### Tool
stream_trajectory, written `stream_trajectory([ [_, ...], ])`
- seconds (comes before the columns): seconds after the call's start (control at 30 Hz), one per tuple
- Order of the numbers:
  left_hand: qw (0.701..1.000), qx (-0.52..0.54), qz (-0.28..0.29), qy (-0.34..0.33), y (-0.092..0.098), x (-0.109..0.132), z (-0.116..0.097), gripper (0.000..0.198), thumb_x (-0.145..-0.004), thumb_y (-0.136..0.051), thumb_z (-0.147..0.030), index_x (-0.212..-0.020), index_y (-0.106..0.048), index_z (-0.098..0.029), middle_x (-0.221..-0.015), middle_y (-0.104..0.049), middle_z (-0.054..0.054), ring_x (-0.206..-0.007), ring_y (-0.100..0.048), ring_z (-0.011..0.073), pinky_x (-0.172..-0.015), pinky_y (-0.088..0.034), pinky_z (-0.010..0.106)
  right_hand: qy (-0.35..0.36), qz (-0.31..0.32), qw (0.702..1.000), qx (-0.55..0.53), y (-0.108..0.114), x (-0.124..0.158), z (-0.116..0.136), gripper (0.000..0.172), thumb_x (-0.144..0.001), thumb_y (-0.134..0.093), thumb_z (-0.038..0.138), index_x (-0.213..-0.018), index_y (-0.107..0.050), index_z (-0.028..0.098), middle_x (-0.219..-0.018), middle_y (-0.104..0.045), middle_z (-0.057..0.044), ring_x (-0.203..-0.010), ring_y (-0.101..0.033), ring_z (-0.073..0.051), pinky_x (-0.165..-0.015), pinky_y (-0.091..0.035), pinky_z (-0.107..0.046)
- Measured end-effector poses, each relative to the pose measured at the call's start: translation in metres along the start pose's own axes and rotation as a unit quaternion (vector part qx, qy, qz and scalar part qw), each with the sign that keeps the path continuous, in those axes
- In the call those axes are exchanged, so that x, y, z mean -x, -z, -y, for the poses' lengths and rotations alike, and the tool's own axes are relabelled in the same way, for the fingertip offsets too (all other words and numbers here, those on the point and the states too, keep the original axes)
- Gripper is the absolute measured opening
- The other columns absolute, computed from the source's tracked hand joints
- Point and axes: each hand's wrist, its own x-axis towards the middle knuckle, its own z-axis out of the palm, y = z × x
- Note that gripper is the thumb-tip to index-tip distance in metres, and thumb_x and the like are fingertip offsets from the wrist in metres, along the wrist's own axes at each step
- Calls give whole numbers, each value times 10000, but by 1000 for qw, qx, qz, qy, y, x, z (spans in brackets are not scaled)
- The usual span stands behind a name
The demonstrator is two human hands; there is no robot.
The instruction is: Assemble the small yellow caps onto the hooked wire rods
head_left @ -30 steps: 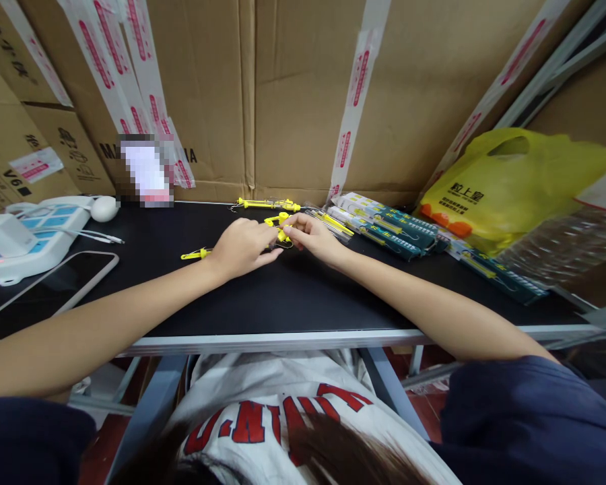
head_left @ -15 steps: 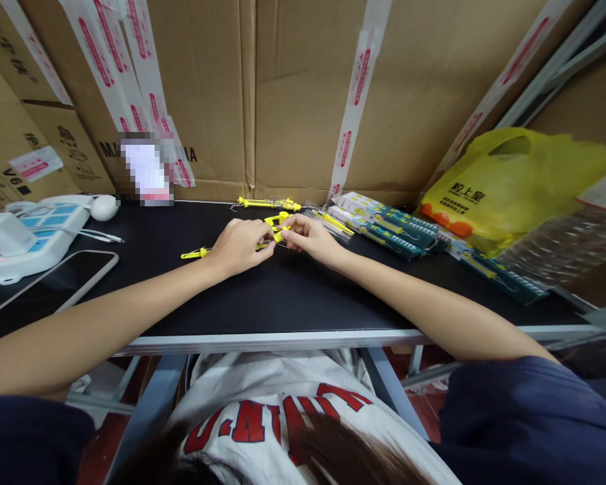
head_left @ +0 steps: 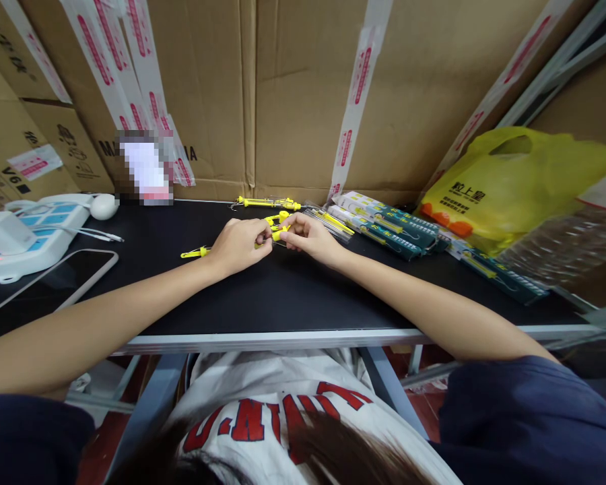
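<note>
My left hand [head_left: 240, 244] and my right hand [head_left: 308, 236] meet at the middle of the black tabletop [head_left: 262, 296]. Both are closed in a pinch on a small yellow tool [head_left: 277, 234] held between them. A second yellow tool [head_left: 196, 253] pokes out to the left from under my left hand. Another one [head_left: 267, 202] lies flat just beyond my hands, near the cardboard wall. Packaged tools in dark green and white sleeves [head_left: 388, 232] lie fanned out right of my right hand.
A yellow plastic bag [head_left: 515, 182] and clear wrap [head_left: 570, 246] sit at the right. A white power strip [head_left: 35, 232], a charger and a phone [head_left: 50, 286] lie at the left. Taped cardboard boxes [head_left: 293, 94] wall off the back.
My hands have drawn slightly closer together on the yellow tool and shifted it a little; everything else on the table stays put.
</note>
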Motion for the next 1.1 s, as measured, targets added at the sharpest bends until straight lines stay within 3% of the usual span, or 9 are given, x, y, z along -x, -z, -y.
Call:
stream_trajectory([
  [0.43,1000,-3,-4,-13,1,-1,3,71,-790,-516,-230,-779,-573,-189,-728,-643,-13,-647,-555,132,-683,-380,276,-16,-5,1000,24,9,-2,-1,408,-789,-712,516,-941,-542,178,-650,-590,31,-557,-543,-91,-511,-410,-219],
  [0.57,1000,-14,-3,-11,1,-1,5,64,-791,-522,-228,-794,-572,-189,-731,-644,-13,-642,-548,132,-685,-379,279,21,-53,993,100,20,-4,0,303,-851,-639,455,-943,-576,173,-664,-565,21,-574,-510,-104,-565,-408,-254],
  [0.7,1000,-24,-2,-13,0,-1,6,82,-812,-514,-239,-794,-574,-187,-738,-647,-10,-661,-561,136,-694,-374,284,54,-93,949,298,31,-4,0,169,-865,-597,294,-966,-640,166,-666,-560,6,-605,-481,-129,-620,-369,-286],
  [0.83,999,-34,-3,-17,-1,-1,7,87,-818,-514,-244,-788,-572,-187,-741,-644,-11,-673,-565,138,-704,-376,287,46,-87,909,404,38,-4,0,175,-830,-603,224,-980,-671,165,-755,-614,-37,-664,-505,-155,-644,-360,-293],
  [1.1,999,-35,4,-20,0,-1,6,98,-828,-513,-249,-775,-566,-185,-743,-638,-10,-673,-557,139,-717,-361,294,-80,-30,835,543,48,-3,9,217,-812,-616,273,-1002,-660,179,-776,-668,-70,-672,-554,-187,-607,-331,-286],
])
